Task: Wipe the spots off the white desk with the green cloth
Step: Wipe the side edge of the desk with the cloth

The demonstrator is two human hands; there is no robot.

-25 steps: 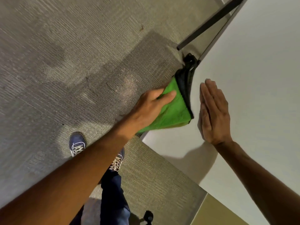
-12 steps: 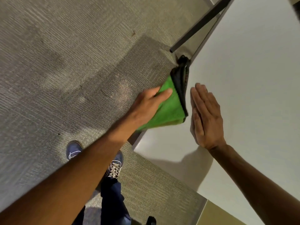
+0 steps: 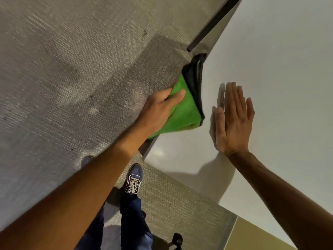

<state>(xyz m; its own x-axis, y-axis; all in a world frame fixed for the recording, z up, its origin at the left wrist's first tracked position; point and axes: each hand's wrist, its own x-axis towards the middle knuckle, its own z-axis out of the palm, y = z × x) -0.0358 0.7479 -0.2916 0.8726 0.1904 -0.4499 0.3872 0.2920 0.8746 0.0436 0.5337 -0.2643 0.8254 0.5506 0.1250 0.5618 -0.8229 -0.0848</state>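
The green cloth (image 3: pixel 183 112), edged in black, lies folded over the left edge of the white desk (image 3: pixel 279 69) near its front corner. My left hand (image 3: pixel 158 109) presses on the cloth's left part, fingers resting on the fabric right at the desk's edge. My right hand (image 3: pixel 232 120) lies flat and open on the desk top just right of the cloth, palm down, fingers together, not touching the cloth. I cannot make out any spots on the desk surface from here.
Grey carpet (image 3: pixel 72 69) fills the left side. A black desk leg or bar (image 3: pixel 214 24) runs off the upper edge. My blue shoe (image 3: pixel 134 179) and dark trouser leg (image 3: pixel 133 217) stand below the desk corner. A small black object (image 3: pixel 177 239) sits on the floor at the bottom.
My right hand has slid to the right, away from the cloth, opening a gap. My left hand stays pressed on the cloth at the desk's edge. The view has shifted slightly.
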